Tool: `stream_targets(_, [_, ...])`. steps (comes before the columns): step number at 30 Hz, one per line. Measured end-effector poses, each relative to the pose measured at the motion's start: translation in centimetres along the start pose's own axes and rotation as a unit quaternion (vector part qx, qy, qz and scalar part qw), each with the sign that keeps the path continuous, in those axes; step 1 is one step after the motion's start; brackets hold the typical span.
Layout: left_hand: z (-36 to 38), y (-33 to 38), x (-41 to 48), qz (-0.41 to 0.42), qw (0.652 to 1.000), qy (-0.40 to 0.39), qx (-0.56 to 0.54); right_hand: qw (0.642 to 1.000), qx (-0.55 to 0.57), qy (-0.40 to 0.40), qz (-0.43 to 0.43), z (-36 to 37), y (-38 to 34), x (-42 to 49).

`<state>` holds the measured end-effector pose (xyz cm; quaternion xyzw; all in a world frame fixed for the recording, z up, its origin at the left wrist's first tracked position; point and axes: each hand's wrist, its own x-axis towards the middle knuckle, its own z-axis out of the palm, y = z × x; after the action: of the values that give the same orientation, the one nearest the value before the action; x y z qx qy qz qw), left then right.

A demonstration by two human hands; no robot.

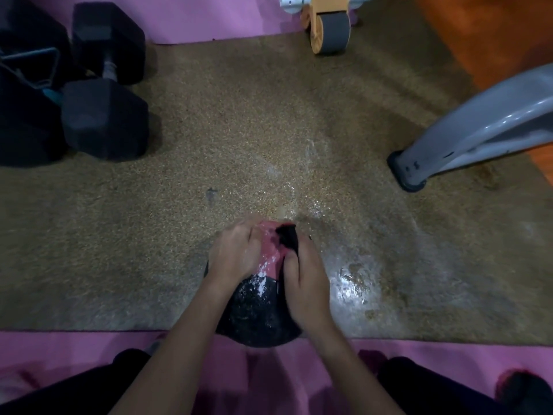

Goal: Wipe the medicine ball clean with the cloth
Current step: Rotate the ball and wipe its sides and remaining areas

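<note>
- Far to the upper left of the medicine ball [257,313], well apart from it, a black dumbbell [104,82] lies among other dark gear. That side is blocked only at a distance.
- The left hand [236,253] sits on the ball's upper left. Its fingers are close together and bent over the curve, bracing the ball rather than pinching anything.
- The ball itself rests on the near edge of the brown mat [209,130], just in front of the pink mat [269,369] under the person's knees. It is black on the near half and red on the far half, flecked with white residue.
- It looks dense and heavy, with a firm grained skin that is likely slippery where wet. As a sphere it will roll unless steadied. The best hold is a palm cupped on the side opposite the wiping.
- The cloth [288,238], dark and limp, is bunched against the ball's upper right on the red panel.
- The right hand [302,280] grips the cloth with its fingers drawn together round the wad.
- Just right of the ball a wet patch [350,280] shines on the mat, and the ball could skid there.
- Beyond the ball, well apart, stands an ab wheel [329,32].
- Far right of the ball, a grey machine leg [466,136] bounds that side. Between the two lies open mat for turning the ball.
</note>
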<state>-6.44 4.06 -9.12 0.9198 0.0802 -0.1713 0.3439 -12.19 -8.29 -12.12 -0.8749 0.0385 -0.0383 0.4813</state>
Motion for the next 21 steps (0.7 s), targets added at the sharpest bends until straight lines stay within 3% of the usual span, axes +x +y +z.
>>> stream_targets(3, [0.1, 0.0, 0.0, -0.02, 1.0, -0.004, -0.009, 0.982, -0.026, -0.115, 0.149, -0.1, 1.1, 7.0])
stream_targets(5, [0.5, 0.1, 0.0, -0.036, 0.999, 0.015, -0.008, 0.964, -0.038, -0.15, 0.215, -0.5, 1.7, 9.4])
stream_targets(7, [0.8, 0.1, 0.3, -0.049, 0.998, 0.026, -0.006, 0.98, -0.044, -0.1, 0.167, 0.0, 1.6, 7.2])
stream_targets(9, [1.0, 0.0, 0.4, -0.052, 0.998, 0.03, -0.005, 0.997, -0.021, 0.01, 0.069, 0.6, 0.3, 1.3])
stream_targets(11, [1.0, -0.1, 0.6, -0.049, 0.998, 0.035, -0.003, 0.998, -0.022, 0.048, 0.016, 0.9, -0.1, -2.6])
stream_targets(17, [1.4, -0.5, 0.2, -0.097, 0.99, 0.052, -0.092, 0.977, 0.015, -0.076, 0.197, -0.5, 2.4, 7.8])
stream_targets(21, [1.2, -1.4, 0.1, -0.166, 0.971, 0.109, -0.132, 1.0, -0.003, 0.002, 0.018, 0.7, 0.5, -0.3])
